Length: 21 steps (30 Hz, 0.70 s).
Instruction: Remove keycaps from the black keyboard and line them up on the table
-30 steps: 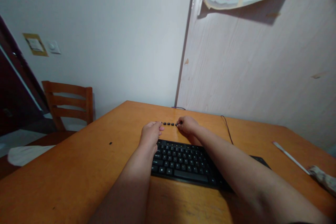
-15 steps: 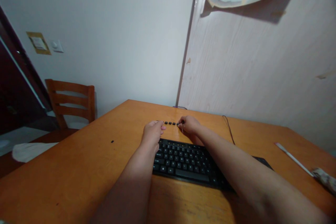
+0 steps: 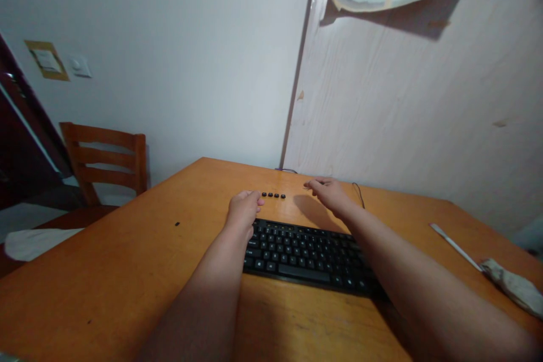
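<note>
Several small black keycaps [image 3: 274, 195] lie in a short row on the wooden table [image 3: 203, 271], beyond a black keyboard [image 3: 292, 249]. At the row's left end rests my left hand [image 3: 244, 209], its fingers curled closed; what they hold, if anything, is hidden. My right hand [image 3: 326, 192] hovers above the table, right of the row and apart from it. Its fingers reach leftward, slightly spread, and no held thing can be made out. My right forearm covers the keyboard's right part.
A tiny dark piece [image 3: 177, 224] lies on the table left of my left hand. Toward the right are a white stick-like tool [image 3: 456, 246] and a crumpled cloth [image 3: 511, 285]. A dark cable [image 3: 360, 195] runs behind my right arm. A wooden chair [image 3: 104, 161] stands at left.
My right hand has let go of the keycap at the row's right end and lifted away to the right. My left hand has stayed by the row's left end.
</note>
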{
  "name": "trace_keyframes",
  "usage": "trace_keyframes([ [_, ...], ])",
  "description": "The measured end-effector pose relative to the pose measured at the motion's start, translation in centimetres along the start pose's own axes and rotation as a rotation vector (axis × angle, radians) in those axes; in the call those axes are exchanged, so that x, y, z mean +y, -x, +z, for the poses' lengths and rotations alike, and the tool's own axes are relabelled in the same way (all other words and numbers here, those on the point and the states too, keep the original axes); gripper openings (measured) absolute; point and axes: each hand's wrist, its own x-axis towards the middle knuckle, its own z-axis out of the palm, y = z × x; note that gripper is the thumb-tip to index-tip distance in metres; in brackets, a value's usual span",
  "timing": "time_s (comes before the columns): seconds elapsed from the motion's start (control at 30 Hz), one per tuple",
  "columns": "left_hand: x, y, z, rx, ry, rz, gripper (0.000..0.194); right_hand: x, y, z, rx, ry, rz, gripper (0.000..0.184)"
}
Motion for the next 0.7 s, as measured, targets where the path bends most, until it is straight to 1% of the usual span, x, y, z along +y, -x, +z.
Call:
trace_keyframes([
  [0.1,0.0,0.2,0.2,-0.015,-0.022,0.022,0.016,-0.8,2.5,-1.8,-0.059,-0.218,0.069,0.015],
  [0.17,0.1,0.3,0.3,-0.017,-0.047,0.022,0.016,-1.0,4.1,-2.8,-0.131,-0.313,0.094,0.018],
  [0.23,0.1,0.4,0.4,-0.021,-0.060,0.022,0.016,-1.0,5.6,-3.7,-0.181,-0.335,0.112,0.022],
  [0.33,0.0,0.4,0.6,-0.035,-0.079,0.024,0.015,-0.8,7.3,-4.3,-0.181,-0.339,0.155,0.028],
  [0.47,-0.2,0.4,0.7,-0.058,-0.127,0.033,0.017,-0.2,8.6,-3.6,-0.162,-0.301,0.163,0.032],
  [0.6,-0.2,0.6,0.8,-0.082,-0.173,0.028,0.017,0.1,8.9,-2.3,-0.123,-0.190,0.098,0.034],
  [0.7,-0.1,0.7,0.7,-0.091,-0.189,0.033,0.017,0.0,8.8,-1.8,-0.102,-0.137,0.030,0.034],
])
